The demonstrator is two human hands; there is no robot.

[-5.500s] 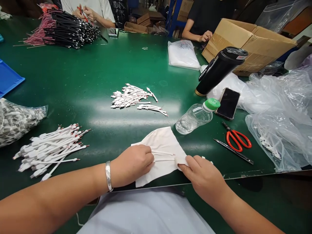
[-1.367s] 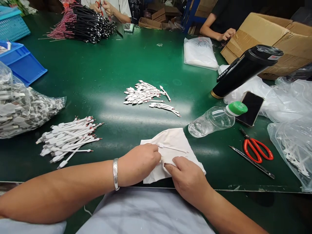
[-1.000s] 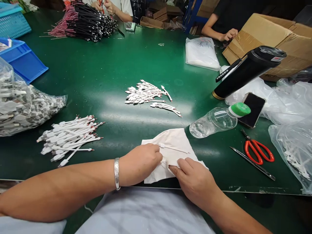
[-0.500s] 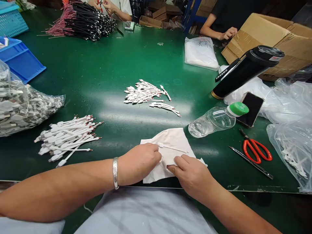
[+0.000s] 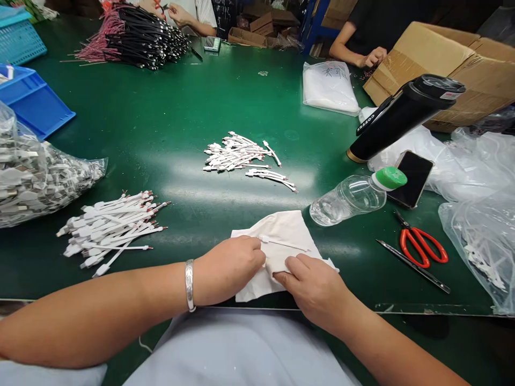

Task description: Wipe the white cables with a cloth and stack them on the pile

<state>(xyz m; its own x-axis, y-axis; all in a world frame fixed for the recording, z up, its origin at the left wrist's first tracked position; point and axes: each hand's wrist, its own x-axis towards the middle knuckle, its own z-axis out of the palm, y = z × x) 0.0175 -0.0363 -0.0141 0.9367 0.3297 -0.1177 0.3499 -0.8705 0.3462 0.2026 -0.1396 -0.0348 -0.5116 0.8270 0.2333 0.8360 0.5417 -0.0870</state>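
Note:
A white cloth [image 5: 277,225] lies at the table's front edge, with a short white cable [image 5: 285,244] resting across it. My left hand [image 5: 231,268] is closed over the cloth's left side, and its fingertips hide whatever they pinch. Gathered between the fingers of my right hand [image 5: 317,287] is a fold of the same cloth. To the left is a pile of short white cables [image 5: 116,228] with reddish wire ends. Farther back in the middle sits a second pile of similar cables [image 5: 237,153], with a few laid apart in front.
On the right are a green-capped bottle [image 5: 348,199], a black tumbler [image 5: 406,118], a phone [image 5: 411,179], red-handled cutters [image 5: 424,246] and tweezers [image 5: 414,266]. A bag of connectors [image 5: 44,171] and a blue bin [image 5: 36,99] stand left. A co-worker's hand [image 5: 374,57] is near a carton [image 5: 434,59].
Both hands stay nearly in place on the cloth, with my right hand shifted very slightly left. The whole view has moved a little.

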